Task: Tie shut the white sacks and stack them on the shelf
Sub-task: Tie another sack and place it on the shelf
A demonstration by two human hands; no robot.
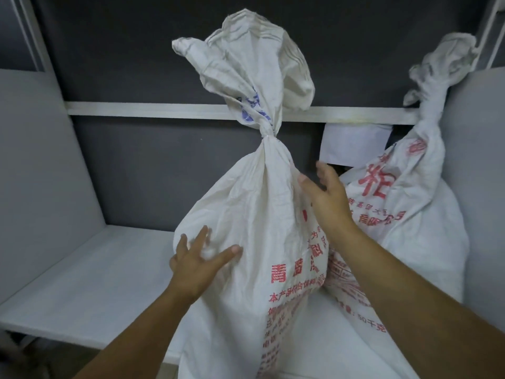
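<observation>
The tied white sack (246, 214) at the shelf (82, 269) is touched by the left hand (196, 263) and right hand (325, 198), all fingers spread.

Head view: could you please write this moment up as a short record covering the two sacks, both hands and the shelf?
front sack: white, red print, neck tied, upright at the shelf board front; base out of view
back sack: tied, right of the front one, against the side panel
left grip: left hand, fingers spread, pressing front sack's left side
right grip: right hand, fingers relaxed, at front sack's right shoulder; contact unclear
shelf board: white, back sack on it
</observation>
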